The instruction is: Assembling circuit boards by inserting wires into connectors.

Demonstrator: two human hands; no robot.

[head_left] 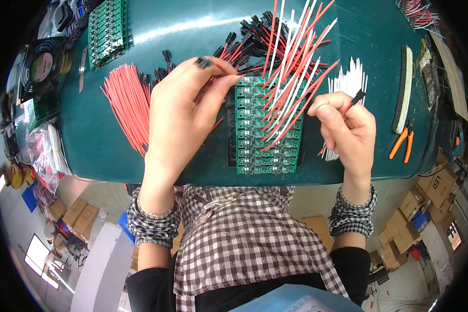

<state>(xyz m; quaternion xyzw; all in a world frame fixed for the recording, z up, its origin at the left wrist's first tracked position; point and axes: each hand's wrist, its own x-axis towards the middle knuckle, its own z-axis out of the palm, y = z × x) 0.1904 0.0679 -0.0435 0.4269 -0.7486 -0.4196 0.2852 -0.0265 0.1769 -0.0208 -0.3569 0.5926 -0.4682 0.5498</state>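
A green circuit board panel, divided into several strips, lies on the table in front of me. Red and white wires fan out across its upper right part. At the panel's upper left corner, my left hand is closed in a pinch, a thin red wire showing at the fingertips. A small black piece sits at that hand's index finger; its kind is unclear. Right of the panel, my right hand is closed on a connector lead, whose black plug sticks up above the fingers.
A red wire bundle lies left, and white wires lie behind my right hand. Black connector leads are heaped behind the panel. Orange-handled cutters lie right. Stacked circuit boards and a fan stand far left.
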